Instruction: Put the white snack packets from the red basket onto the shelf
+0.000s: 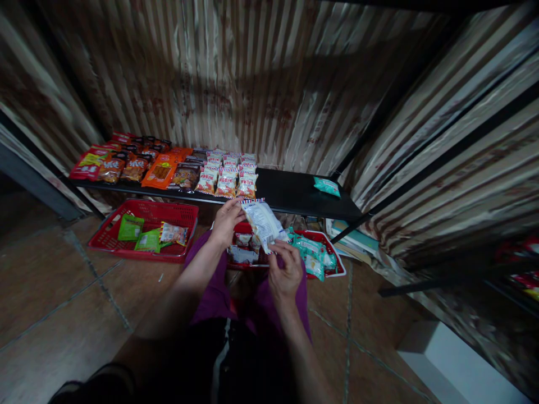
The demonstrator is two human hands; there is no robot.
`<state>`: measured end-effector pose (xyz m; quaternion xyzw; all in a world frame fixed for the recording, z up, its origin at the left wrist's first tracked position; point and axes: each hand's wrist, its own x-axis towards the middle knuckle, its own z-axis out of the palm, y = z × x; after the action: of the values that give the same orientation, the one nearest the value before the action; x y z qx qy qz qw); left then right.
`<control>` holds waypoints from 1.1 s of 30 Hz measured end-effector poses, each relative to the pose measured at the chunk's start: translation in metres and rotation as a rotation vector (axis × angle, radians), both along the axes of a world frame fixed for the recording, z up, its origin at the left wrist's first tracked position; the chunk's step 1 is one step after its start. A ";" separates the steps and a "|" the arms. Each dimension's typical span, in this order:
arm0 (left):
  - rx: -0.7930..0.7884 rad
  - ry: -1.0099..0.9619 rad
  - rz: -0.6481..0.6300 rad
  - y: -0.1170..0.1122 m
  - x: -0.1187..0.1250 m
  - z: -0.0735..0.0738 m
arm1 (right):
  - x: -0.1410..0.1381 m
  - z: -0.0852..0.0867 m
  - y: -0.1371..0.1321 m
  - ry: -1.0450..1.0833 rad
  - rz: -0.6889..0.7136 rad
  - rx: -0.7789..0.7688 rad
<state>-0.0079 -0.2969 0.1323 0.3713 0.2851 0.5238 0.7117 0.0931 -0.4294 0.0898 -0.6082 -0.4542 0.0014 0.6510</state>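
Observation:
Between my two hands is a white snack bag (263,220) with a striped edge, its printed back turned up. My left hand (227,221) pinches its upper left corner, and my right hand (286,270) grips the lower right end. Just beyond, rows of white and orange snack bags (226,182) stand on the black shelf (286,188). Below the held bag, a red basket (261,259) contains similar small bags on the left and teal snack packets (314,252) on the right.
Another red basket (101,238) at left holds green packets (130,227) and a colourful packet. Red, brown and orange snack packs (162,170) line the shelf's left part. One teal packet (327,187) lies at its right. A white box (455,365) sits on the floor at lower right.

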 end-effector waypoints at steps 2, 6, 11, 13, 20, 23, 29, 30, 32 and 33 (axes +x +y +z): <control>-0.055 -0.051 -0.003 0.000 0.001 0.000 | -0.001 -0.006 0.000 -0.112 0.009 0.005; -0.117 -0.083 0.023 0.001 0.002 0.000 | -0.004 -0.021 0.002 -0.344 0.012 -0.003; -0.212 -0.073 0.087 0.003 0.001 0.000 | -0.009 -0.029 0.004 -0.526 -0.016 -0.030; -0.230 -0.076 0.129 0.005 0.001 -0.002 | -0.010 -0.028 0.003 -0.536 0.003 -0.041; -0.280 -0.089 0.222 0.009 -0.002 -0.007 | -0.005 -0.026 0.004 0.137 -0.157 -0.074; -0.325 -0.089 0.223 0.008 -0.003 -0.010 | 0.002 -0.026 0.009 0.485 -0.127 -0.087; -0.375 -0.076 0.194 0.002 -0.001 -0.014 | 0.004 -0.027 0.013 0.867 0.077 -0.038; -0.374 -0.070 0.188 0.001 -0.001 -0.014 | 0.003 -0.027 0.014 0.911 0.095 -0.026; -0.369 -0.054 0.181 0.000 0.000 -0.014 | 0.002 -0.026 0.014 0.974 0.109 -0.005; -0.366 -0.042 0.180 0.000 0.000 -0.014 | 0.002 -0.026 0.014 0.996 0.108 0.002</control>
<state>-0.0082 -0.2964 0.1186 0.1977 0.3928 0.5324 0.7233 0.0954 -0.4152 0.0635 -0.5086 -0.1190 0.3251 0.7883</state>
